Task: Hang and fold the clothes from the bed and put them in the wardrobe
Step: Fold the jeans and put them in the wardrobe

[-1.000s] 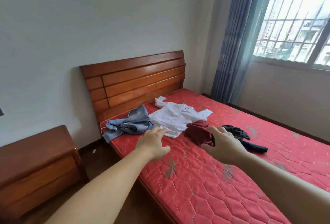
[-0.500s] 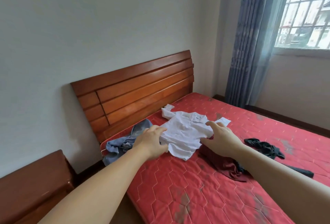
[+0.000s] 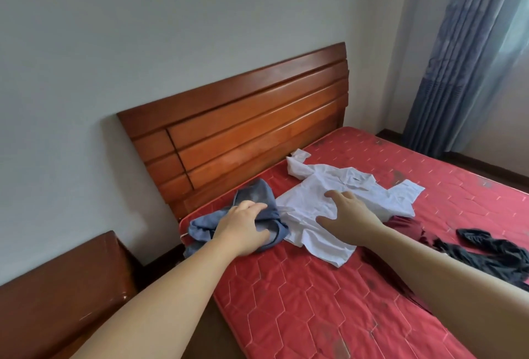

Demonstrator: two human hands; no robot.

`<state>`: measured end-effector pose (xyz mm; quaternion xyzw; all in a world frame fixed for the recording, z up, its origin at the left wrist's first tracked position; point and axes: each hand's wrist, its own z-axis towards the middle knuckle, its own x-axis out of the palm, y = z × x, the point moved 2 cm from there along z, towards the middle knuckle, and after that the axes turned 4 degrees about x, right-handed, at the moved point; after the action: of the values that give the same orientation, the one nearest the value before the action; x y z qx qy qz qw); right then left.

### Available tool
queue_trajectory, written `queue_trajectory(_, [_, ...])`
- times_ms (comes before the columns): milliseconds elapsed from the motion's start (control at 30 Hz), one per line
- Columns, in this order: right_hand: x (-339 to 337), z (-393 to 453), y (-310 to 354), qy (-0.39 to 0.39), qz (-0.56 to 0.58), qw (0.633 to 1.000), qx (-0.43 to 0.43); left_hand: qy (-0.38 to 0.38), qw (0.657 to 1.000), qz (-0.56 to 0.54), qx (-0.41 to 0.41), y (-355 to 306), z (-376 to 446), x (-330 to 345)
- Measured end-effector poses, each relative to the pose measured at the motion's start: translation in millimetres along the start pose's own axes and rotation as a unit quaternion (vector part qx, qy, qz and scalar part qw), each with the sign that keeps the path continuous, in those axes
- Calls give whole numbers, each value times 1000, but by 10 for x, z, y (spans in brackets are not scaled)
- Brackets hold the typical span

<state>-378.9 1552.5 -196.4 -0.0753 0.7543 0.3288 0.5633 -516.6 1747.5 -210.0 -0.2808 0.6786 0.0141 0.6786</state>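
Head view, looking down and forward across the bed (image 3: 329,295), its red quilted mattress lying bare beneath the garments. Lying crumpled at the near-left corner, close under the wooden headboard (image 3: 243,129): a blue denim garment (image 3: 254,195). Resting on it and closing round its folds: the left hand (image 3: 243,225), fingers curling into the cloth, apparently grasping it. Lying spread just beside the denim, edges touching: a white shirt (image 3: 309,207), collar toward the headboard, sleeves out to either side. Pressing flat on the shirt's middle: the right hand (image 3: 347,217), fingers splayed and straight, gripping nothing. Lying partly hidden behind the right forearm: a dark red garment (image 3: 406,222). Trailing toward the right edge of the frame: a black garment (image 3: 486,252), well apart from the shirt. Standing left of the bed: a wooden bedside cabinet (image 3: 63,295). Hanging at the far right: a blue curtain (image 3: 469,58).

Judging progress: barely starting. All four garments lying on the mattress unfolded; no hanger showing, no wardrobe in view. Remaining, by this evidence: sorting, folding or hanging every piece, then carrying each to the wardrobe.
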Motion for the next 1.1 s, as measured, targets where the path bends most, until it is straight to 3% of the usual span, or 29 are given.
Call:
queue_trajectory(333, [880,1735,610,71,-30,996,49,69,996,-39,-37,1553,1548,301])
queue_trajectory(733, [1562,2672,987,144,-6,988,49,85,991,-19,-100,2301,1862,440])
queue_trajectory(933, [2475,3243,1119,206,-21,976,65,146,981,-36,-123,2947,2461,1051])
queue_trajectory(1100, [3377,3841,1126,248,-12,958,147,190,967,-79,-152,3601,3126,1778])
